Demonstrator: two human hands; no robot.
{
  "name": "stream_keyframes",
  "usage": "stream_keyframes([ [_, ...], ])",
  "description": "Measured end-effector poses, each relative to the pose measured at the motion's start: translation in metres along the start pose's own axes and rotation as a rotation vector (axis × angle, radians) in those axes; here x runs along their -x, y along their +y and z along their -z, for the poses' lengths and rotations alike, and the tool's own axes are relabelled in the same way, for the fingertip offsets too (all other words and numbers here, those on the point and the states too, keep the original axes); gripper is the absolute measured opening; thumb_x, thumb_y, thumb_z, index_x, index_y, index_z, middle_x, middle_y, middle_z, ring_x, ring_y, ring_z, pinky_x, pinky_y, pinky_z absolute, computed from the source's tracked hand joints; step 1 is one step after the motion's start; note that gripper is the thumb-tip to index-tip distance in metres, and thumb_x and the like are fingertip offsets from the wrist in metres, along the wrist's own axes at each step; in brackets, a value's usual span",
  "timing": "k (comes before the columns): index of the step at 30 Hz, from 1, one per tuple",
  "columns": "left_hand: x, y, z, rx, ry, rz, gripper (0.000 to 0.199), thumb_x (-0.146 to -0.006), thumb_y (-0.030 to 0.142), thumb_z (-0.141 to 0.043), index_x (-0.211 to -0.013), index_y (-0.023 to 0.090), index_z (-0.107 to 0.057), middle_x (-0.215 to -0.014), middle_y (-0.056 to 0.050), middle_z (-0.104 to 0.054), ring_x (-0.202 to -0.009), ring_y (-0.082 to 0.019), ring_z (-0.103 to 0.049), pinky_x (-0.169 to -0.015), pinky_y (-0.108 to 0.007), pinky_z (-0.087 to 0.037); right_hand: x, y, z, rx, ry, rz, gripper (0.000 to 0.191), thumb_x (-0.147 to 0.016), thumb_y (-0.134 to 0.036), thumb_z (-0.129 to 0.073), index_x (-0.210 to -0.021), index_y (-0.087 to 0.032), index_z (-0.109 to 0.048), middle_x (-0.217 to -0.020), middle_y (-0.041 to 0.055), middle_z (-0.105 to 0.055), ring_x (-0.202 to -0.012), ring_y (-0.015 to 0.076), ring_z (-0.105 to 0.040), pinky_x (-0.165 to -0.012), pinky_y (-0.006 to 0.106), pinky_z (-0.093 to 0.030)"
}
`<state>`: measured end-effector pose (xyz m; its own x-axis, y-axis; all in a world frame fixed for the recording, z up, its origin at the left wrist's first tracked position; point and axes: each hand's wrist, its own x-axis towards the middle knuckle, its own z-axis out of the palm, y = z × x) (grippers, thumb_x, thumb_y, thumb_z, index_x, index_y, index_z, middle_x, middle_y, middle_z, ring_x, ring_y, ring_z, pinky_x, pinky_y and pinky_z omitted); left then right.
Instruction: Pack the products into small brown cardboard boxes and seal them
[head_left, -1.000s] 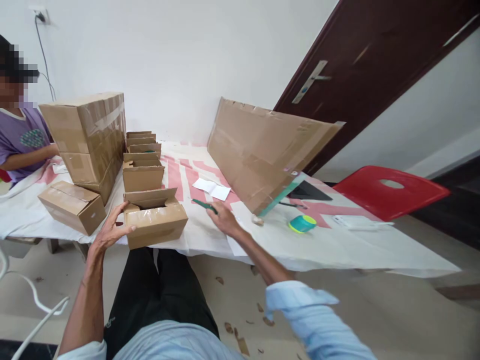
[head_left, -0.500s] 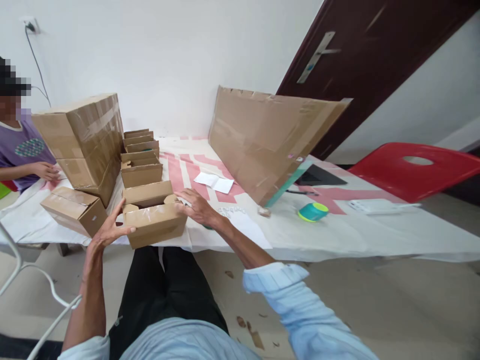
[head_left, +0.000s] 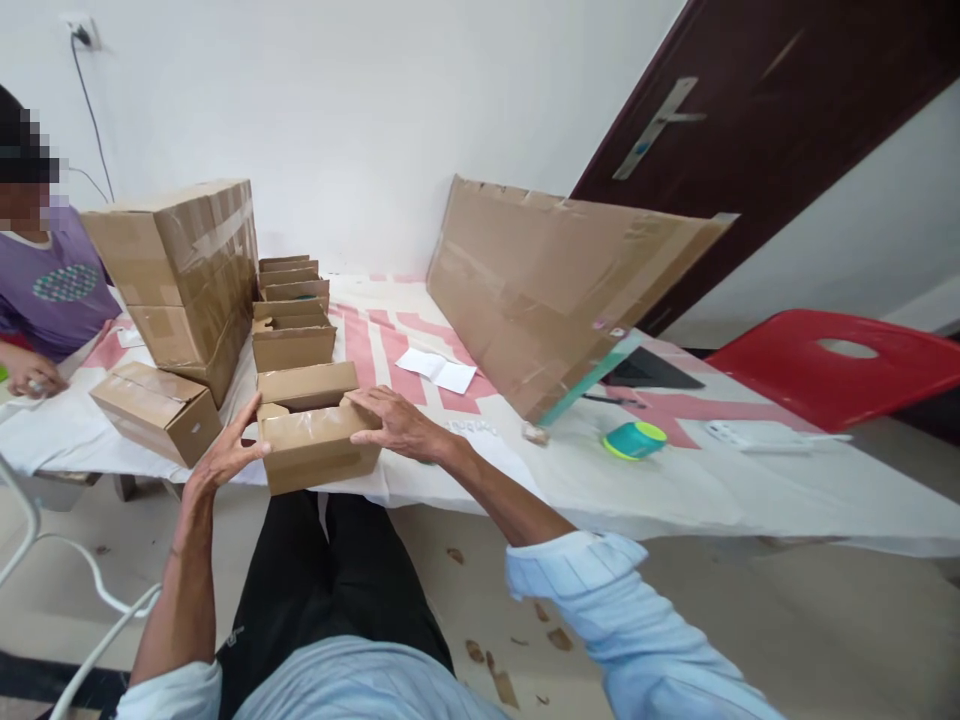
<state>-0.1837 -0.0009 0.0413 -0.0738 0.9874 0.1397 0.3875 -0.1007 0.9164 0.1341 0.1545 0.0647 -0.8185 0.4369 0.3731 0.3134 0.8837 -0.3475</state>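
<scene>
In front of me at the table's near edge is a cardboard box with its top open. Clear tape shines on its front flap, and its inside is mostly hidden. My left hand grips its left end, thumb on the front face. At the right end, my right hand holds the corner, fingers over the top and thumb against the front. Behind it stands a row of open boxes. A closed, taped box lies left of my left hand.
Large taped cartons are stacked at the left, near a person in a purple shirt. A big cardboard sheet leans behind white papers. Farther right are a teal thread spool and a red chair.
The view has shifted slightly, moving the scene a little rightward. My right hand has settled more firmly on the box's right end, thumb now on the front. The other person's hand has moved nearer.
</scene>
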Motion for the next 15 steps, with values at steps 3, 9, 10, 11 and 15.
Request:
stream_keyframes([
  [3, 0.003, 0.000, -0.001, 0.022, 0.038, 0.016, 0.109, -0.085, 0.090, -0.058, -0.172, 0.029, -0.036, -0.180, -0.011, -0.031, -0.163, -0.044, -0.035, -0.120, -0.057, -0.050, -0.002, -0.001, -0.002, 0.041, 0.060, 0.020, 0.051, -0.090, -0.029, -0.080, -0.139, -0.026, -0.066, -0.136, 0.0121, -0.071, -0.126, 0.0332, -0.064, -0.107, 0.052, -0.053],
  [9, 0.002, 0.001, -0.002, -0.021, 0.070, 0.042, 0.104, -0.089, 0.088, -0.054, -0.171, 0.026, -0.037, -0.179, -0.012, -0.033, -0.164, -0.042, -0.034, -0.124, -0.059, -0.044, 0.024, -0.012, -0.027, 0.278, 0.302, 0.003, 0.012, -0.101, -0.026, -0.066, -0.108, -0.021, -0.074, -0.107, 0.0146, -0.073, -0.103, 0.0325, -0.065, -0.092, 0.047, -0.055],
  [10, 0.001, 0.001, -0.003, -0.026, 0.065, 0.029, 0.108, -0.087, 0.086, -0.059, -0.172, 0.024, -0.035, -0.180, -0.012, -0.032, -0.165, -0.042, -0.033, -0.127, -0.057, -0.041, 0.030, -0.013, -0.032, 0.298, 0.308, 0.008, 0.015, -0.103, -0.024, -0.060, -0.102, -0.022, -0.075, -0.103, 0.0137, -0.073, -0.100, 0.0311, -0.065, -0.090, 0.046, -0.055],
  [11, 0.001, 0.001, -0.004, -0.028, 0.054, 0.019, 0.112, -0.085, 0.084, -0.065, -0.173, 0.023, -0.033, -0.180, -0.013, -0.031, -0.165, -0.041, -0.032, -0.128, -0.055, -0.040, 0.036, -0.013, -0.038, 0.304, 0.307, 0.018, 0.021, -0.105, -0.021, -0.056, -0.098, -0.023, -0.076, -0.100, 0.0130, -0.073, -0.097, 0.0297, -0.065, -0.089, 0.045, -0.055],
  [15, 0.001, 0.001, -0.007, -0.059, 0.016, 0.020, 0.130, -0.073, 0.073, -0.084, -0.175, 0.022, -0.023, -0.182, -0.014, -0.026, -0.164, -0.044, -0.033, -0.123, -0.054, -0.048, 0.055, -0.012, -0.059, 0.271, 0.326, 0.054, 0.030, -0.103, -0.017, -0.052, -0.112, -0.026, -0.080, -0.107, 0.0131, -0.075, -0.100, 0.0285, -0.067, -0.093, 0.046, -0.057],
])
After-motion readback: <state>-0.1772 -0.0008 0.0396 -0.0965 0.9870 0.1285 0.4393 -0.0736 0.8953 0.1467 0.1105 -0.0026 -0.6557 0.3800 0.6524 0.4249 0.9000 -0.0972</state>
